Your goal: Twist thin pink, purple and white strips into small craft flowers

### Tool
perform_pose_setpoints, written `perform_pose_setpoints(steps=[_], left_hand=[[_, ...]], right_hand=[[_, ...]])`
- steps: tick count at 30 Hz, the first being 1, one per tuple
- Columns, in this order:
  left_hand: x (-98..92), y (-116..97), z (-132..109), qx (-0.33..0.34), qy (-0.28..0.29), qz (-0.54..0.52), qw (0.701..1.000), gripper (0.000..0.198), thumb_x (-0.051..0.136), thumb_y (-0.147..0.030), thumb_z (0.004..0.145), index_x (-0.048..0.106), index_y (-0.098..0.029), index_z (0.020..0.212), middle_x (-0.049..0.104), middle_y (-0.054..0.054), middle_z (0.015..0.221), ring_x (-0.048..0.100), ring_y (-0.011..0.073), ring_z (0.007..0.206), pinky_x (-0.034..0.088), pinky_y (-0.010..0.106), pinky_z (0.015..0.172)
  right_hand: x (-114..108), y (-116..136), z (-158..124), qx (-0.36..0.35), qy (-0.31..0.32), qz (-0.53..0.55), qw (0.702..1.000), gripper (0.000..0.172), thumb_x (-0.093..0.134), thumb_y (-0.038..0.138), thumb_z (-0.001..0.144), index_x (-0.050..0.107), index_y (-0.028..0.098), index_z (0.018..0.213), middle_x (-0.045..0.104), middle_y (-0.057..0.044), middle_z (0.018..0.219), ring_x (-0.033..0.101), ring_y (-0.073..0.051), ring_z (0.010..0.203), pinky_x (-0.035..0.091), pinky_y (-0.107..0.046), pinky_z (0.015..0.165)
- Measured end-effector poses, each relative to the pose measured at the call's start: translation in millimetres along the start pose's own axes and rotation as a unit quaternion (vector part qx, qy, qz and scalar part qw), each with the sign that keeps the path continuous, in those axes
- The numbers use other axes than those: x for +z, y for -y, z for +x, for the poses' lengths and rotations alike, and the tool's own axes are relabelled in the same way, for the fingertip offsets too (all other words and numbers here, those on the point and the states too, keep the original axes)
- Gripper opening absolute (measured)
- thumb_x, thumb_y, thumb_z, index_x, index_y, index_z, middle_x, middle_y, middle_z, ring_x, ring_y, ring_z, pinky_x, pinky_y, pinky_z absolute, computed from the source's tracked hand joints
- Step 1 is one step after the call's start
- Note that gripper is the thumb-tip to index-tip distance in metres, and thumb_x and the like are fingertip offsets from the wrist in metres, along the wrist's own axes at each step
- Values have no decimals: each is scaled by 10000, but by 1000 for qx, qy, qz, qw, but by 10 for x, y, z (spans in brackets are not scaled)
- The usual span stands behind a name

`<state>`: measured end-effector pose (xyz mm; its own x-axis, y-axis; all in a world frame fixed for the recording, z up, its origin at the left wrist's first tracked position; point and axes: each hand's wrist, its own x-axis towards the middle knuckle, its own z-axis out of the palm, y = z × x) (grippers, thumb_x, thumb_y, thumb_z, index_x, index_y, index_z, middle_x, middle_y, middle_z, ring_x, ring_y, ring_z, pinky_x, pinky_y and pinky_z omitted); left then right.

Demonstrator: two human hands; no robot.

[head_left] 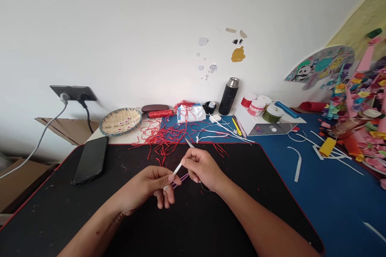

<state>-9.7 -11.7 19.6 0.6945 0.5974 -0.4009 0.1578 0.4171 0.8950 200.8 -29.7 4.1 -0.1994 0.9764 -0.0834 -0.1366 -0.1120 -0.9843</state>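
While both hands hover above a black desk mat (60, 209), the right hand (202, 168) pinches slim metal tweezers (177, 168) between thumb and fingertips. The left hand (144, 188) closes its thumb and forefinger near their lower end, its other fingers loosely curled. Thin purple strands (181, 180) sit between the hands, just below the tweezers. Ahead, a tangle of fine red cord (165, 140) spills across the mat's far edge, while the smooth black surface runs well out to the left, reaching a smartphone (89, 160). A red-trimmed edge (283, 186) bounds the mat on the right, beside a blue mat (316, 192) scattered with curved white paper strips (297, 164).
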Motion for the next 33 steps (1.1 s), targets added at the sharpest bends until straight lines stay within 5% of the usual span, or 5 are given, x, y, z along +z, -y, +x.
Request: perform_pose_setpoints(steps=[3,9,16,24,33], left_hand=[[22,5,2,15,5,-46,999,447,748,-541,874,778,-108,982,791,133,772,721,184,627,523,223,549],[46,41,8,-6,11,-102,995,434,790,-525,844,789,-105,952,715,66,602,621,119,479,448,178,460],[48,51,27,-3,11,-116,993,411,821,-521,810,775,-114,848,654,31,532,578,106,434,417,172,421],[67,-8,18,7,-6,-132,991,396,837,-505,802,757,-117,822,666,35,522,568,104,431,411,181,427],[64,-6,21,2,-13,-134,991,403,845,-510,789,756,-119,829,672,35,539,585,107,444,397,181,429]], right_hand=[[-4,13,-7,-7,25,5,1000,220,685,363,862,561,195,790,461,116,451,369,-52,317,228,-181,352],[8,9,-29,9,71,-3,997,241,707,383,867,575,185,828,564,73,518,414,-56,345,250,-174,349],[15,7,-21,5,87,24,996,307,734,457,861,590,187,829,493,103,448,405,-68,341,286,-186,363],[1,4,-5,11,39,51,998,358,702,521,887,665,165,872,472,98,431,406,-76,354,315,-201,385],[8,28,-24,22,55,28,998,430,712,571,875,692,153,974,517,83,468,437,-82,381,355,-203,406]])
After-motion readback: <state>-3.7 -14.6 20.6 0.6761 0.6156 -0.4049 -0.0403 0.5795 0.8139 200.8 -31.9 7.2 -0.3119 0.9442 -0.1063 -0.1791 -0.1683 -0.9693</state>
